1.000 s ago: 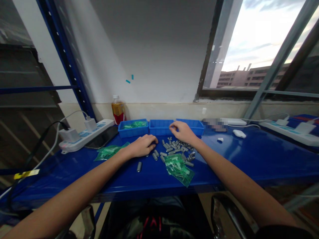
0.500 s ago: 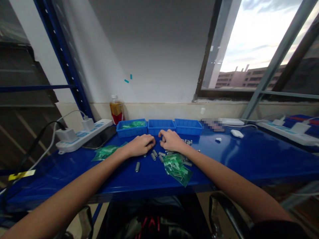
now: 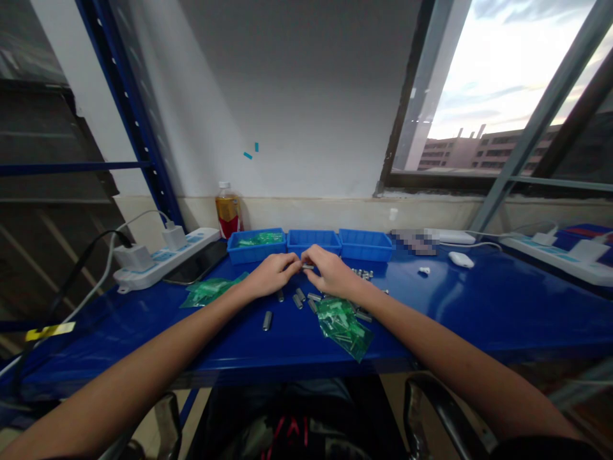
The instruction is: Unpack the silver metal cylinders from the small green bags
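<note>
My left hand (image 3: 274, 275) and my right hand (image 3: 329, 271) meet fingertip to fingertip just in front of the middle blue bin. A small silvery metal part (image 3: 307, 267) shows between them, pinched in the right fingers and met by the left fingertips; its exact shape is mostly hidden. Below the hands lie several grey metal cylinders (image 3: 297, 301), with one cylinder (image 3: 267, 321) apart nearer the front edge. A green plastic bag (image 3: 345, 329) of metal pieces lies by the right wrist. Small shiny metal fittings (image 3: 364, 274) are grouped beyond the right wrist.
Three blue bins stand along the wall: the left bin (image 3: 256, 253) holds green bags, then the middle bin (image 3: 313, 236) and right bin (image 3: 366, 252). Another green bag (image 3: 205, 291), a phone (image 3: 196, 265), power strip (image 3: 167, 259) and bottle (image 3: 228, 214) are left. Right lies an earbud case (image 3: 460, 259).
My hands, apart half a second ago, have come together at the fingertips, and the small metal part now shows between them. The view has shifted slightly.
</note>
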Motion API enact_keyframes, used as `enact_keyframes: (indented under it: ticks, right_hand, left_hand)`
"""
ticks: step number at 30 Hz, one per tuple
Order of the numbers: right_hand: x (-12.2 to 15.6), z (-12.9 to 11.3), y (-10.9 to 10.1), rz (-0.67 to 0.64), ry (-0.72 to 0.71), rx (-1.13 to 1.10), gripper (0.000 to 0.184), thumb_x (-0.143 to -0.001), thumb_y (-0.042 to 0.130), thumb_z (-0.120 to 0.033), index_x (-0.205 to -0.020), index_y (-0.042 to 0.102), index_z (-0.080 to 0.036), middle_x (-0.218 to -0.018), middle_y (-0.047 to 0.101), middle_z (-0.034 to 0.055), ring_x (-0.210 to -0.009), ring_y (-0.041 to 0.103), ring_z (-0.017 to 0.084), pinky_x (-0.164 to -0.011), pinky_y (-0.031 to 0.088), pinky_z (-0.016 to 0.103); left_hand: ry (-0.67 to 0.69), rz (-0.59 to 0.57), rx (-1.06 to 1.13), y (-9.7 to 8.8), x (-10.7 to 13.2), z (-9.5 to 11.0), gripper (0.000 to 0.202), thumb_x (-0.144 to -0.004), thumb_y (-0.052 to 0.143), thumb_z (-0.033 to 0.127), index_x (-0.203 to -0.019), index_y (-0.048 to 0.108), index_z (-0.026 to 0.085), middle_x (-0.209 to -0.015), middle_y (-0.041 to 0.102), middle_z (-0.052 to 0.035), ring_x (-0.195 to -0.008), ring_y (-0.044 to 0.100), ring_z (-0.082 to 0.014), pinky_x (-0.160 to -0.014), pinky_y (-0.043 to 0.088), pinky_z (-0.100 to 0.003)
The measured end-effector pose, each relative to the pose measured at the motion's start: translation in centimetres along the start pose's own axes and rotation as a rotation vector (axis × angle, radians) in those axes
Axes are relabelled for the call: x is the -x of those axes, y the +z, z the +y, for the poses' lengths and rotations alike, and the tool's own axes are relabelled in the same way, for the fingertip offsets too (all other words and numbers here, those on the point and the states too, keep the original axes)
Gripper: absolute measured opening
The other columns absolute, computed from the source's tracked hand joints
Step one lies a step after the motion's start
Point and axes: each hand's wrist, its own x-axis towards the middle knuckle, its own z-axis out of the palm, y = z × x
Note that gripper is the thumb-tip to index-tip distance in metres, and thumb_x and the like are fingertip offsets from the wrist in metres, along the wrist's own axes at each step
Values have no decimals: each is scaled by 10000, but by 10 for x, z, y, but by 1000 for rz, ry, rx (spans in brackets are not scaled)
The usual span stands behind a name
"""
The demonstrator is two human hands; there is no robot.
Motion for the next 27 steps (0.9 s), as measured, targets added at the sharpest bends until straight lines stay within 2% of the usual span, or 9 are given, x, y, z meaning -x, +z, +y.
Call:
enact_keyframes:
  ticks: [7,12,18,23,27]
  right_hand:
    - [-1,-3,-1,24,-15,-18,139,-800,485,-110,-916,490,-185,-892,536,64,-837,515,177,-757,438,304]
    - [-1,5,-1,67,129,-44,203,-783,534,-159,-984,511,-172,-902,569,61,-843,535,177,-772,435,315]
    - [-1,12,-5,-28,221,-61,104,-826,510,-170,-905,577,-163,-851,609,47,-831,534,168,-795,414,326]
    - [-3,8,-5,-36,262,-108,127,-856,466,-157,-856,593,-155,-855,632,55,-806,543,156,-772,411,311]
    - [-2,10,-2,1,230,-95,84,-823,506,-155,-849,585,-155,-779,615,36,-747,537,151,-716,408,290]
  left_hand:
    - [-47,10,104,1,0,-1,378,-918,367,439,-781,575,153,-709,597,0,-673,545,-146,-636,402,-250]
    - [-28,115,62,-1,0,1,261,-878,454,377,-866,594,157,-821,653,-33,-767,585,-170,-695,441,-277]
    - [33,201,5,-4,1,3,189,-860,485,316,-922,578,164,-879,654,-59,-840,591,-190,-775,465,-329]
    - [94,207,-17,-4,1,2,185,-864,484,265,-973,571,144,-897,647,-76,-873,588,-202,-819,461,-364]
    - [70,193,-20,-2,1,1,207,-865,498,287,-998,569,145,-912,650,-77,-874,594,-207,-814,464,-359]
